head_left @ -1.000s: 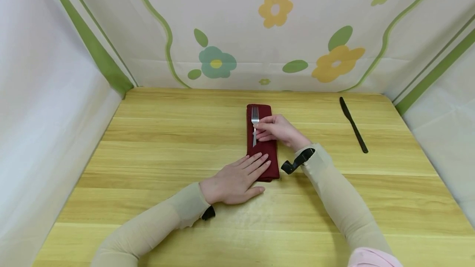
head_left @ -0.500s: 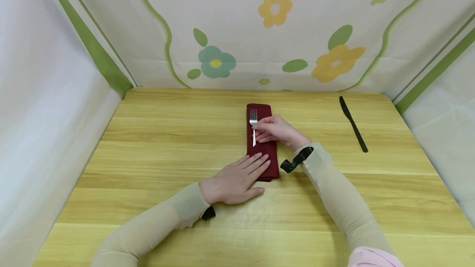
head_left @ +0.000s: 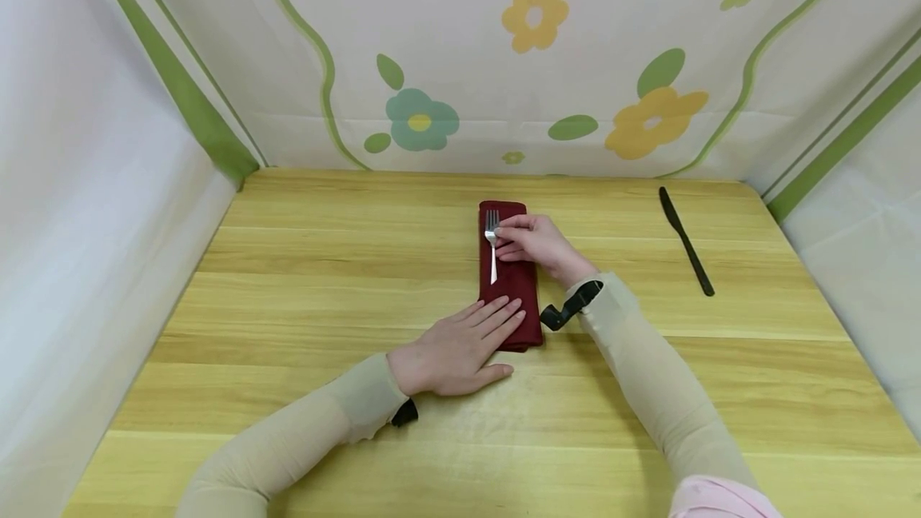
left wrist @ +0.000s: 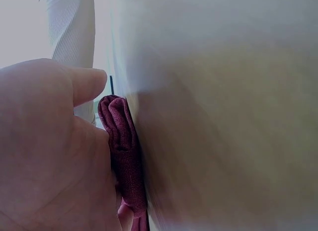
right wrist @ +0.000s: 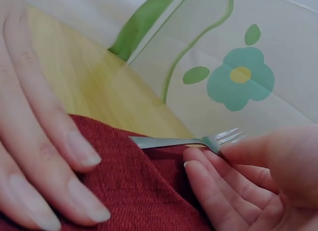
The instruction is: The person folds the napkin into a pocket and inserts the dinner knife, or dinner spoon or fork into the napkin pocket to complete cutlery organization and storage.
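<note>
A dark red folded napkin (head_left: 529, 290) lies lengthwise on the table, its layers visible in the left wrist view as a thick fold (left wrist: 126, 156). A silver fork (head_left: 493, 264) lies along it, tines away from me, its handle end hidden under a slanted fold. My right hand (head_left: 541, 246) pinches the fork by its neck, just below the tines; the right wrist view shows the thumb on the fork (right wrist: 171, 142) and fingers beneath. My left hand (head_left: 455, 352) rests flat on the napkin's near part, fingers straight and thumb on the table beside it.
A black table knife (head_left: 687, 243) lies at the right of the wooden table (head_left: 324, 262). White cloth walls (head_left: 475, 62) with printed flowers stand behind and at both sides. Black straps with small mounts sit on both wrists.
The fork has shifted very slightly toward me and left on the napkin. My right hand has moved a little farther up, nearer the tines. The left hand has stayed in place.
</note>
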Motion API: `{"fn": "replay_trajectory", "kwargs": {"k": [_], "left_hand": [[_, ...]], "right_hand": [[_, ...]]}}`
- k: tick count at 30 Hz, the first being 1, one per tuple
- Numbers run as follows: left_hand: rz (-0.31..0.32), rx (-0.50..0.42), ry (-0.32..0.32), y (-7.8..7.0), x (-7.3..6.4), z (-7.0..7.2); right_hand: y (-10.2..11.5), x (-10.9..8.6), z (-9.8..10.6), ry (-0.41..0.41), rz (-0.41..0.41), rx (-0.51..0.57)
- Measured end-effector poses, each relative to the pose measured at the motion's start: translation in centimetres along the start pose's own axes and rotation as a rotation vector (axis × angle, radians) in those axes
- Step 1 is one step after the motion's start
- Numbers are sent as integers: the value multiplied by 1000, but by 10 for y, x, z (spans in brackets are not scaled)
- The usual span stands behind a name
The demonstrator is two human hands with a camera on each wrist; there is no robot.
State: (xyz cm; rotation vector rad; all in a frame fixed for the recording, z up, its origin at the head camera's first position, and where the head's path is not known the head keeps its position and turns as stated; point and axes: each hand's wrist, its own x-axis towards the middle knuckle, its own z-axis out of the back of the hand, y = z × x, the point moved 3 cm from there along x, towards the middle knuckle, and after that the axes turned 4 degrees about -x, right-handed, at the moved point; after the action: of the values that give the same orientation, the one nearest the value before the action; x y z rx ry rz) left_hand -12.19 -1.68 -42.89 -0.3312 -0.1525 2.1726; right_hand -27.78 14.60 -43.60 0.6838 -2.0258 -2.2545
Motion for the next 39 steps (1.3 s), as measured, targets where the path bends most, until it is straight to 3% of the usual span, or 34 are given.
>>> {"fn": "replay_trajectory", "kwargs": {"k": [15, 20, 25, 33, 39], "left_hand": [[-19, -19, -18, 2, 1, 0], [-20, -22, -14, 2, 0, -1], [-11, -38, 6, 3, 0, 0], [-14, -4, 9, 2, 1, -1], [-21, -16, -5, 1, 0, 1]], "right_hand": [[3, -3, 5, 121, -31, -186], [3, -2, 5, 131, -30, -203], [2, -1, 4, 113, -6, -186], [-1, 2, 5, 16, 26, -139], [-2, 3, 6, 13, 31, -127]]}}
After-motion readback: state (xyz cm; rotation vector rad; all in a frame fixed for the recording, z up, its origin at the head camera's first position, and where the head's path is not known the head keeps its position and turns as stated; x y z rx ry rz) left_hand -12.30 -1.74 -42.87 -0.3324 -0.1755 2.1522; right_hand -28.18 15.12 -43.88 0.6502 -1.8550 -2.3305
